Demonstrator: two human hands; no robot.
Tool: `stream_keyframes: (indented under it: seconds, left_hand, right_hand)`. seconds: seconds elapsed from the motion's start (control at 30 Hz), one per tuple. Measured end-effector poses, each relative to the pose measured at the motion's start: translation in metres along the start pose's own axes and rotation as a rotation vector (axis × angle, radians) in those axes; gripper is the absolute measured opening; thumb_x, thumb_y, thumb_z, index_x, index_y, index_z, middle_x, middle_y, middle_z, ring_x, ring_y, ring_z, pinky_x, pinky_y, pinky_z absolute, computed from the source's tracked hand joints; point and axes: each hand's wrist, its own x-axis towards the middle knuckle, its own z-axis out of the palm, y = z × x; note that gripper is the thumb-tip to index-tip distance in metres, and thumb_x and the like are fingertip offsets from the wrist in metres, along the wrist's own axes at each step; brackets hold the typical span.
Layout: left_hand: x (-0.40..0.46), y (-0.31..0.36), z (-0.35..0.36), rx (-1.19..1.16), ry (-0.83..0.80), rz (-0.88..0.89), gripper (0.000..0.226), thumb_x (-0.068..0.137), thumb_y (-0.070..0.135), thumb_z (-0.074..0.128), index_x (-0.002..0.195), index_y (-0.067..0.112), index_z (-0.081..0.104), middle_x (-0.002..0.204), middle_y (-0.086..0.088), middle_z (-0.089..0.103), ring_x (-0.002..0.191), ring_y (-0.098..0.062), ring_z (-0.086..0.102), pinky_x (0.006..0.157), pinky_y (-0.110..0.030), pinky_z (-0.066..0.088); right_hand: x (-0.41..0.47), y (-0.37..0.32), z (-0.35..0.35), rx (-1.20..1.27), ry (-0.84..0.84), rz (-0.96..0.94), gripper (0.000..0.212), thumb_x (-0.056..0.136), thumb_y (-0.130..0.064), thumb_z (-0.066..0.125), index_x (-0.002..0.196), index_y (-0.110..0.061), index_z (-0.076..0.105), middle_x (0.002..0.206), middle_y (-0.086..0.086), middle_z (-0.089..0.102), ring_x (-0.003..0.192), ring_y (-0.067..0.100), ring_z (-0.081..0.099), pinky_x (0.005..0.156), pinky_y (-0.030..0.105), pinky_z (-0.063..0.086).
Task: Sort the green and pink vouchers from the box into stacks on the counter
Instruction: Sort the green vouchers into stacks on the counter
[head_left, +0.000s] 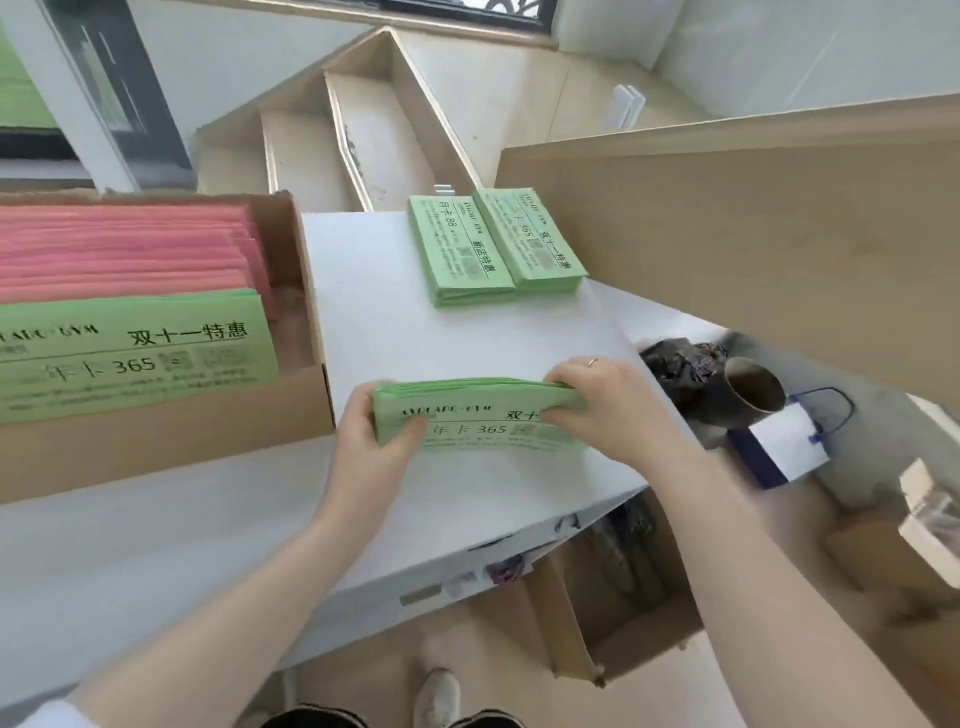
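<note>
A bundle of green vouchers (467, 413) stands on its long edge on the white counter (405, 332). My left hand (374, 436) grips its left end and my right hand (608, 400) grips its right end, fingers curled over the top. Two flat stacks of green vouchers (460, 249) (535, 239) lie side by side at the counter's far edge. On the left, an open cardboard box (306, 291) holds upright pink vouchers (119, 249) at the back and green vouchers (135, 353) at the front.
A tall cardboard panel (753, 234) rises to the right of the counter. Below the counter's right edge sit a dark cup (753, 389), a white and blue paper bag (784, 441) and open cartons (623, 613). My shoes show at the bottom.
</note>
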Motion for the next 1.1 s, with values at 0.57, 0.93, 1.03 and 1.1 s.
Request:
stream_keyframes:
  seconds: [0.57,0.93,1.03,1.1]
  left_hand:
    - [0.007,0.010,0.012,0.042,0.080,0.073,0.034,0.078,0.006,0.071,0.089,0.028,0.047,0.087,-0.002,0.067,0.084,-0.021,0.064,0.080,-0.042,0.051]
    - [0.023,-0.013,0.023,0.257,-0.013,-0.044,0.036,0.089,0.001,0.057,0.120,0.016,0.046,0.109,0.009,0.060,0.100,-0.006,0.057,0.074,-0.006,0.043]
    - [0.028,-0.008,0.026,0.316,0.012,-0.034,0.038,0.088,0.001,0.057,0.121,0.016,0.045,0.112,0.006,0.059,0.101,-0.009,0.055,0.076,-0.011,0.040]
    - [0.032,-0.006,0.026,0.365,0.052,-0.024,0.032,0.087,0.004,0.060,0.113,0.019,0.049,0.109,0.005,0.062,0.099,-0.012,0.058,0.079,-0.021,0.043]
  right_hand:
    - [-0.004,0.017,0.029,1.319,0.179,0.258,0.024,0.084,0.008,0.058,0.092,-0.013,0.051,0.089,0.002,0.067,0.077,0.005,0.066,0.065,0.017,0.051]
    - [-0.007,0.057,0.024,1.281,0.212,0.236,0.032,0.083,0.007,0.059,0.101,-0.020,0.061,0.090,-0.005,0.068,0.081,0.006,0.063,0.073,0.019,0.051]
    - [-0.003,0.062,0.013,1.008,0.161,0.142,0.042,0.082,0.000,0.064,0.105,-0.035,0.060,0.095,-0.005,0.064,0.074,0.010,0.058,0.071,0.020,0.049]
    - [0.005,0.063,0.012,0.660,0.071,0.057,0.036,0.082,-0.010,0.067,0.109,-0.034,0.061,0.096,-0.005,0.064,0.077,0.011,0.056,0.070,0.020,0.042]
